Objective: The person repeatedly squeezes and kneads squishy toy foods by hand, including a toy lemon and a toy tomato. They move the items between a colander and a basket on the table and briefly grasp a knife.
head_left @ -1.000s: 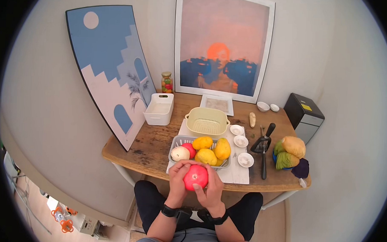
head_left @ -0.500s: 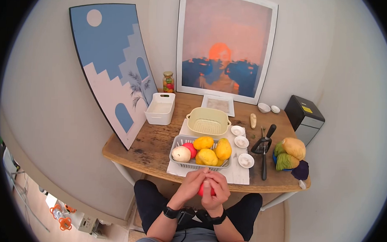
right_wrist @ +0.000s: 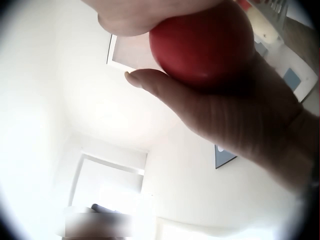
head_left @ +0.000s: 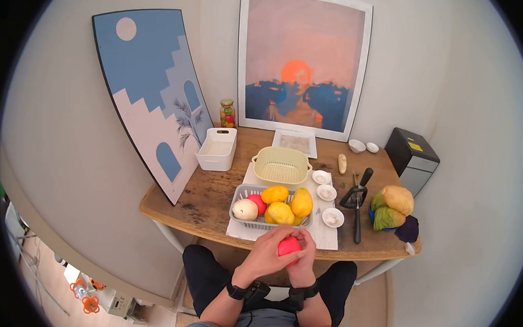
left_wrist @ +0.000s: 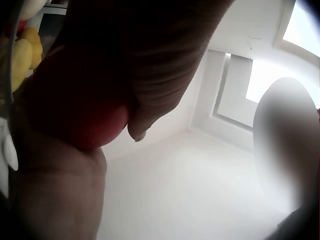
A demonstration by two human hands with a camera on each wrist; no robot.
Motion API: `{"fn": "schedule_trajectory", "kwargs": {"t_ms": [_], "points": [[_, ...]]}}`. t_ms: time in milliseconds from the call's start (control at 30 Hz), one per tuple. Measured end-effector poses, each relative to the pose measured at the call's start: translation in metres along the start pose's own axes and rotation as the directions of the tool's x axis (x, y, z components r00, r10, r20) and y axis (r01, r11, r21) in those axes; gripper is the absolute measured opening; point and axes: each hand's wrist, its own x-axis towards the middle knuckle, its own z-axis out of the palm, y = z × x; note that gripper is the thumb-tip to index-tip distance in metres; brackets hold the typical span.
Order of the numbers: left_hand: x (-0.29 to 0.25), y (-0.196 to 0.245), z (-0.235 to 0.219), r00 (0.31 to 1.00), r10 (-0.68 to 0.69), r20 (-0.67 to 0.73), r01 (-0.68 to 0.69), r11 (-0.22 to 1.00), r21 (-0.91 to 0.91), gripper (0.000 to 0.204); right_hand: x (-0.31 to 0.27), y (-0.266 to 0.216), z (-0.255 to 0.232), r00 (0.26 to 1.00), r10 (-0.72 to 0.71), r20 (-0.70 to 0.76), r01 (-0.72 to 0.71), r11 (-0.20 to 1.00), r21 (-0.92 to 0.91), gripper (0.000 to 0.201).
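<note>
A smooth red round fruit or vegetable [head_left: 289,247] is held between both hands in front of the table edge. The left hand [head_left: 265,253] curls round its left side, and the right hand [head_left: 304,263] grips it from the right. Up close, the red thing [left_wrist: 102,127] shows between palm and fingers in the left wrist view, and the red thing [right_wrist: 202,47] fills the top of the right wrist view. Behind the hands stands a grey basket [head_left: 253,223] with yellow fruits [head_left: 280,212], another red one [head_left: 256,204] and a cream round one [head_left: 245,209].
A pale yellow colander [head_left: 281,166] stands behind the basket, with a white bin [head_left: 217,150] to its left. Small white dishes [head_left: 333,218] and a black-handled tool [head_left: 358,201] lie to the right. Farther right are vegetables [head_left: 397,200] in a blue bowl and a dark box [head_left: 412,147].
Both hands have shifted a little to the right with the red thing. It was turned between them, nearly covered half a second ago and now more exposed.
</note>
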Motion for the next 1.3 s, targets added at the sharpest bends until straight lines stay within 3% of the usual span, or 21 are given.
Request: {"fn": "schedule_trajectory", "kwargs": {"t_ms": [133, 200, 267, 333, 367, 433, 467, 500, 567, 633, 700, 800, 900, 933, 1000, 1033, 1100, 1133, 1167, 1233, 1300], "points": [[-0.001, -0.003, 0.006, 0.982, 0.149, -0.119, -0.123, 0.972, 0.199, 0.043, 0.0, 0.003, -0.001, 0.999, 0.052, 0.015, -0.052, 0.999, 0.009, 0.025], [-0.001, 0.002, 0.004, 0.994, 0.058, -0.087, -0.064, 0.995, -0.072, 0.034, -0.004, 0.001, 0.003, 0.997, 0.066, 0.03, -0.068, 0.997, 0.048, 0.025], [-0.002, -0.003, 0.007, 0.984, 0.084, -0.156, -0.101, 0.99, -0.103, 0.029, -0.013, 0.0, 0.01, 0.996, 0.074, 0.041, -0.078, 0.993, 0.089, 0.026], [-0.001, -0.006, 0.01, 0.968, 0.107, -0.226, -0.14, 0.981, -0.135, 0.024, -0.022, 0.003, 0.017, 0.966, -0.174, 0.192, 0.197, 0.975, -0.105, 0.028], [-0.001, -0.007, 0.01, 0.959, -0.031, -0.281, -0.078, 0.927, -0.368, 0.023, -0.024, 0.005, 0.02, 0.966, -0.174, 0.191, 0.196, 0.975, -0.105, 0.028], [-0.003, -0.01, 0.007, 0.938, -0.179, -0.297, -0.029, 0.812, -0.582, 0.022, -0.026, 0.008, 0.024, 0.864, -0.316, 0.393, 0.437, 0.857, -0.273, 0.033], [-0.003, -0.013, 0.003, 0.921, -0.28, -0.271, -0.025, 0.651, -0.758, 0.02, -0.02, 0.008, 0.018, 0.769, -0.336, 0.543, 0.589, 0.703, -0.399, 0.041], [-0.003, -0.016, 0.001, 0.902, -0.37, -0.222, -0.033, 0.454, -0.891, 0.019, -0.02, 0.009, 0.019, 0.769, -0.338, 0.543, 0.59, 0.701, -0.399, 0.041], [-0.003, -0.022, -0.002, 0.898, -0.389, -0.204, -0.033, 0.405, -0.914, 0.023, -0.023, 0.01, 0.024, 0.615, -0.364, 0.7, 0.784, 0.375, -0.494, 0.049], [-0.005, -0.029, -0.007, 0.877, -0.468, -0.11, 0.018, 0.261, -0.965, 0.027, -0.024, 0.006, 0.03, 0.576, -0.367, 0.731, 0.817, 0.283, -0.502, 0.051], [-0.004, -0.034, -0.009, 0.851, -0.52, -0.079, 0.037, 0.209, -0.977, 0.03, -0.025, 0.0, 0.034, 0.472, -0.27, 0.839, 0.877, 0.04, -0.48, 0.047], [-0.001, -0.026, -0.013, 0.884, -0.467, 0.006, 0.101, 0.179, -0.979, 0.029, -0.024, 0.001, 0.035, 0.477, -0.311, 0.822, 0.866, 0.006, -0.501, 0.046], [-0.001, -0.018, -0.009, 0.888, -0.458, -0.047, 0.093, 0.279, -0.956, 0.03, -0.021, 0.006, 0.029, 0.502, -0.422, 0.755, 0.838, 0.025, -0.544, 0.041], [-0.002, -0.017, -0.007, 0.916, -0.389, -0.098, 0.093, 0.443, -0.892, 0.03, -0.019, 0.008, 0.026, 0.502, -0.422, 0.755, 0.838, 0.023, -0.545, 0.041], [-0.001, -0.014, -0.004, 0.947, -0.297, -0.12, 0.143, 0.726, -0.672, 0.035, -0.015, 0.009, 0.019, 0.615, -0.542, 0.573, 0.765, 0.234, -0.599, 0.036], [-0.001, -0.01, -0.002, 0.946, -0.301, -0.12, 0.145, 0.725, -0.673, 0.035, -0.014, 0.008, 0.015, 0.617, -0.539, 0.573, 0.764, 0.236, -0.601, 0.036], [-0.001, 0.003, 0.003, 0.984, -0.013, -0.176, -0.023, 0.979, -0.203, 0.043, -0.012, 0.004, 0.003, 0.857, -0.443, 0.264, 0.507, 0.634, -0.584, 0.039], [-0.001, 0.002, 0.007, 0.98, 0.033, -0.197, -0.061, 0.989, -0.138, 0.053, -0.003, 0.006, -0.005, 0.906, -0.371, 0.205, 0.424, 0.777, -0.465, 0.035], [-0.001, 0.005, 0.006, 0.979, 0.034, -0.201, -0.063, 0.988, -0.139, 0.053, 0.001, 0.004, -0.013, 0.905, -0.37, 0.209, 0.425, 0.776, -0.467, 0.035], [-0.001, 0.014, 0.003, 0.983, 0.12, -0.142, -0.127, 0.991, -0.037, 0.056, 0.001, -0.005, -0.008, 0.998, -0.032, 0.059, 0.036, 0.997, -0.069, 0.03], [-0.001, 0.012, 0.003, 0.984, 0.121, -0.133, -0.128, 0.991, -0.045, 0.055, 0.0, -0.006, -0.008, 0.991, -0.038, 0.131, 0.055, 0.99, -0.132, 0.028]]}}
